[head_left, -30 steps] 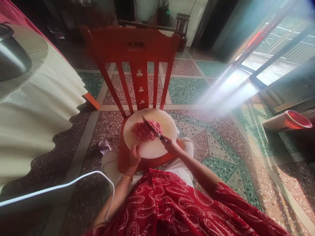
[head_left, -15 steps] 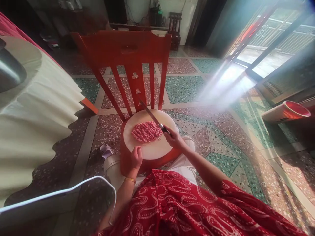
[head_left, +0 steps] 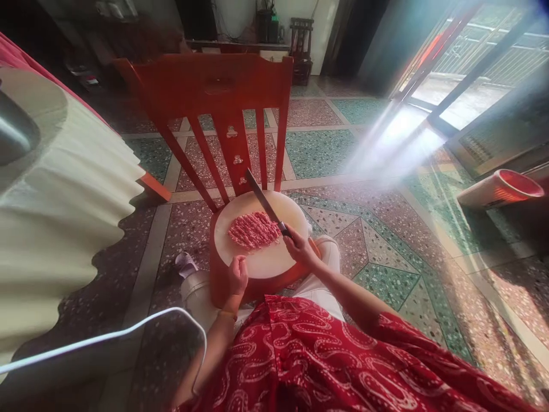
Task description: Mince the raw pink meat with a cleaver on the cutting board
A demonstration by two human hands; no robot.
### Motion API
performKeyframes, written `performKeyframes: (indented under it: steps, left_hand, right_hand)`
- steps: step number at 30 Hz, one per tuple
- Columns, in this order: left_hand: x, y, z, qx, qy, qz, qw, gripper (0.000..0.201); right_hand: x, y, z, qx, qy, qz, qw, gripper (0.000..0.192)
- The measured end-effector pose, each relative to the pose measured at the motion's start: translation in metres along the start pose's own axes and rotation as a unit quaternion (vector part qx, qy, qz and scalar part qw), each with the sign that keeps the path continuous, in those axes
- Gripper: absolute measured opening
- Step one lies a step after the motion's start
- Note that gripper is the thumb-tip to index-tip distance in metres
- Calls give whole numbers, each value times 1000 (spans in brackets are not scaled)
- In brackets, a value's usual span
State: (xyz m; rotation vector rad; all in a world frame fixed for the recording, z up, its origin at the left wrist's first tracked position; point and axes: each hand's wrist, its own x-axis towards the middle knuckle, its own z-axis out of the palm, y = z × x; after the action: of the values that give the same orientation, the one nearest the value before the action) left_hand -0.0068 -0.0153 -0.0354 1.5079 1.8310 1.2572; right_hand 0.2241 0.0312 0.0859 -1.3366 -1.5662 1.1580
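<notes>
Right hand (head_left: 300,250) clenched on knife (head_left: 262,201), blade raised above minced meat (head_left: 254,230) at centre of round cutting board (head_left: 266,264). Left hand (head_left: 237,276) grips board's near-left rim.

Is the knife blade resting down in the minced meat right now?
No: the right hand holds the knife raised, its blade angled up above the minced meat.

The minced meat (head_left: 254,230) is pink-red on a cream-white round cutting board (head_left: 266,260), which sits on a red-orange chair (head_left: 217,91). The garment (head_left: 326,366) at 6 o'clock is red with white paisley-like swirls. The floor (head_left: 326,151) shows speckled terrazzo panels in green and pinkish red, and the knife (head_left: 263,203) looks dark, though glare blurs it.
</notes>
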Motion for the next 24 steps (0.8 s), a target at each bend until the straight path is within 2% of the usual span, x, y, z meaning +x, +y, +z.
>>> performKeyframes:
  steps: [4, 6, 9, 11, 13, 15, 19, 21, 24]
  left_hand:
    - [0, 0, -1, 2, -1, 8, 1000, 17]
    - [0, 0, -1, 5, -4, 16, 1000, 17]
    - [0, 1, -1, 14, 6, 23, 1000, 17]
    - [0, 1, -1, 13, 9, 24, 1000, 17]
    - [0, 1, 0, 8, 10, 20, 1000, 17]
    - [0, 0, 0, 6, 11, 14, 1000, 17]
    - [1, -1, -1, 7, 1, 16, 1000, 18]
    - [1, -2, -1, 7, -4, 14, 1000, 19]
    - [1, -2, -1, 11, -3, 8, 1000, 18]
  right_hand:
    - [-4, 12, -4, -21, -60, 100, 993, 50]
    - [-6, 5, -8, -11, -50, 79, 996, 53]
    - [-7, -6, -10, -23, 13, 16, 1000, 55]
    - [-7, -5, -8, -49, 40, 20, 998, 51]
    - [-7, 4, -7, -57, 30, 59, 996, 47]
    - [-11, 15, -10, -28, -4, 105, 994, 46]
    - [-28, 26, -24, 111, -43, 192, 974, 53]
    - [-41, 31, -33, 164, -16, 222, 961, 52]
    - [-60, 46, -43, 188, 44, 261, 946, 46]
